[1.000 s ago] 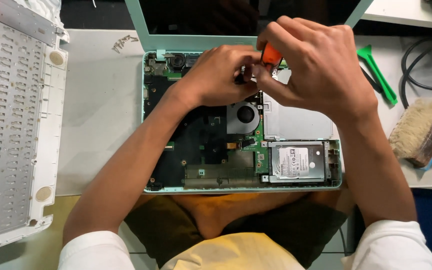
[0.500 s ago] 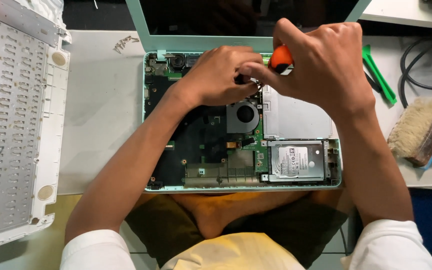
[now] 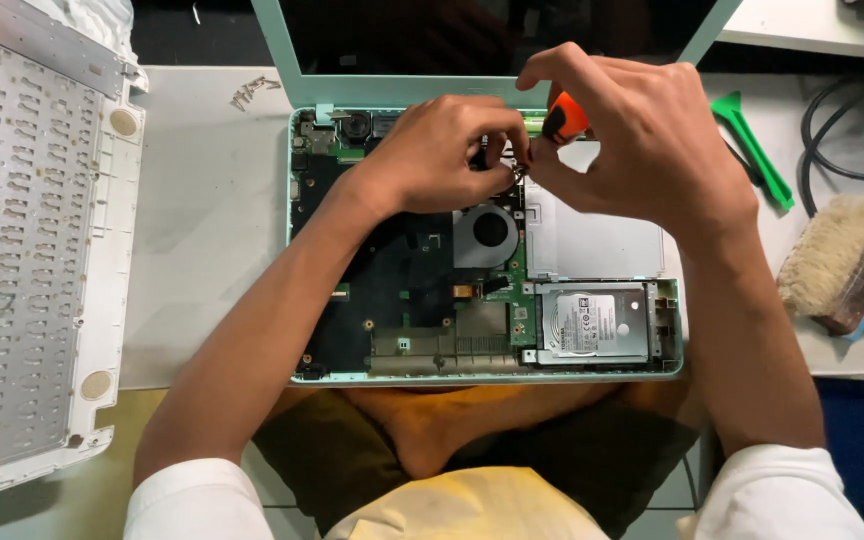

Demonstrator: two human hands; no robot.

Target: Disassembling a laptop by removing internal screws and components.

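Two hands are working over one opened laptop (image 3: 402,300): the left hand (image 3: 442,155) and the right hand (image 3: 642,140). One orange-handled screwdriver (image 3: 564,118) is showing between them. Inside the laptop, one round fan (image 3: 487,232) and one silver hard drive (image 3: 594,325) are showing. One white keyboard cover (image 3: 32,250) is lying at the left. One green plastic pry tool (image 3: 752,150) and one brush (image 3: 837,260) are lying at the right. A few small screws (image 3: 252,92) are lying behind, too small to count.
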